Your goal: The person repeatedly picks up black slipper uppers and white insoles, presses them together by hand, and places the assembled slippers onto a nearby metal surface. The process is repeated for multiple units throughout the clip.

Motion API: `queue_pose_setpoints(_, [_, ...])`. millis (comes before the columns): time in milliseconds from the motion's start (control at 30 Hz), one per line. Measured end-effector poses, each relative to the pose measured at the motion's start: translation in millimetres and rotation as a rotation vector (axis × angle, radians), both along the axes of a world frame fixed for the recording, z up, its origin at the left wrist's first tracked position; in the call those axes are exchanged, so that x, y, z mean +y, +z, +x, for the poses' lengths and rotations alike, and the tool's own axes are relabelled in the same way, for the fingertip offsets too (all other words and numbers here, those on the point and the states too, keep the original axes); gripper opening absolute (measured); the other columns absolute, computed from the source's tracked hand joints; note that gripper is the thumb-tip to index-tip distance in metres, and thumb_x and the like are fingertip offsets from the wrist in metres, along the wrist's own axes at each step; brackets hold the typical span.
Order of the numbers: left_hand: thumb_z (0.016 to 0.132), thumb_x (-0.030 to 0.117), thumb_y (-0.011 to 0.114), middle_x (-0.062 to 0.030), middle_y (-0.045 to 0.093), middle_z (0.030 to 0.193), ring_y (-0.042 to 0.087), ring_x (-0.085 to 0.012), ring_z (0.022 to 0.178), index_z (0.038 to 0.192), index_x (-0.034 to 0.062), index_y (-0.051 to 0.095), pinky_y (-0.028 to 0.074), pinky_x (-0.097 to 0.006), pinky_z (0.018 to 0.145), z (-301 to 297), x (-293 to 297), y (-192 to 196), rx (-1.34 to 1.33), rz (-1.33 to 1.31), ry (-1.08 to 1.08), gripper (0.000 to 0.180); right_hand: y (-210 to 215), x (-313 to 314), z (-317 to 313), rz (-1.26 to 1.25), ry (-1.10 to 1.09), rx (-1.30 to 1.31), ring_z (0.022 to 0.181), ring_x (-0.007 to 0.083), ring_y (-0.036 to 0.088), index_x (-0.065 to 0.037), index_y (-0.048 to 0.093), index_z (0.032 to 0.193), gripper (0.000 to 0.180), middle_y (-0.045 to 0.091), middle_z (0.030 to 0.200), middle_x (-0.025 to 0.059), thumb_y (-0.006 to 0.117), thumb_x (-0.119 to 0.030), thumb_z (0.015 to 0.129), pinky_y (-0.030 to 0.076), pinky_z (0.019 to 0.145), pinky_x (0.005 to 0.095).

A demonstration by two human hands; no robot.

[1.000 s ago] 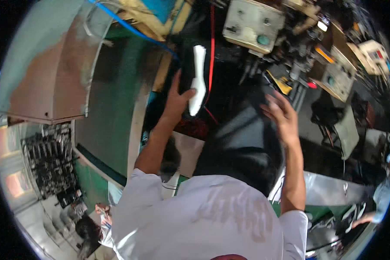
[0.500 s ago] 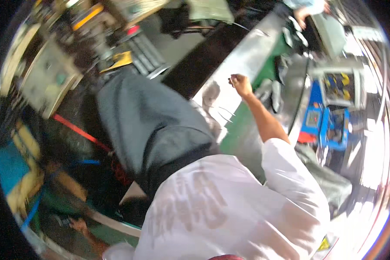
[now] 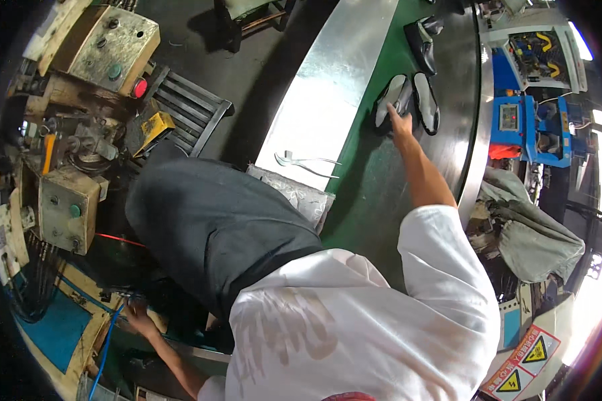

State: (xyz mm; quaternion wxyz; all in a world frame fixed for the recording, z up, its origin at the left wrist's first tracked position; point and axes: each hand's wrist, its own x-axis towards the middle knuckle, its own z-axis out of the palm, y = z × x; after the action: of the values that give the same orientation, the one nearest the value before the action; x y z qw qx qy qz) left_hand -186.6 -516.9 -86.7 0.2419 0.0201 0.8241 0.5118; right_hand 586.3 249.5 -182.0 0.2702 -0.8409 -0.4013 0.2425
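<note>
My right hand (image 3: 400, 127) is at the heel of a dark shoe (image 3: 382, 119) with a pale insole, its thumb inside the opening and the other fingers partly hidden. A second dark shoe (image 3: 436, 121) lies close on its right, and another dark shoe (image 3: 421, 50) stands farther along the green belt (image 3: 364, 150). Low on the left, my left hand (image 3: 138, 319) is closed around a small, dark, metallic object beside a blue hose (image 3: 107, 344); its kind is too unclear to name.
Metal pincers (image 3: 301, 160) lie on the shiny metal ledge (image 3: 341, 60) beside the belt, above a grey wrapped pad (image 3: 287, 190). Control boxes (image 3: 67, 207) with buttons stand at left, near a slatted black rack (image 3: 187, 110). Across the belt are a blue machine (image 3: 532, 127) and a grey cloth (image 3: 538, 244).
My right arm has reached forward and right from above the metal ledge to the shoe. My left hand has risen slightly in view. The view has turned and become sharper.
</note>
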Motion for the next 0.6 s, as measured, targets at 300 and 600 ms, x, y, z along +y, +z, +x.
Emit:
queue_pose_setpoints(300, [0.111, 0.013, 0.057, -0.0155, 0.067, 0.135, 0.067, -0.0219, 0.121, 0.154, -0.0016, 0.051, 0.052, -0.035, 0.104, 112, 368, 97, 0.142, 0.158, -0.646, 0.046, -4, 3, 18, 0.117, 0.002, 0.209, 0.119, 0.0345, 0.067, 0.004, 0.043, 0.153, 0.088, 0.063, 0.139, 0.0239, 0.086, -0.036, 0.088, 0.056, 0.1, 0.046])
queue_pose_setpoints(600, [0.098, 0.019, 0.079, -0.0228, 0.053, 0.154, 0.055, -0.0296, 0.141, 0.165, 0.002, 0.033, 0.047, -0.039, 0.115, 232, 541, 137, 0.013, 0.571, -0.875, 0.083, 197, -161, -295, -0.034, 0.587, 0.854, 0.111, 0.0243, 0.068, 0.006, 0.051, 0.147, 0.068, 0.069, 0.126, 0.0176, 0.079, -0.025, 0.094, 0.055, 0.098, 0.0377])
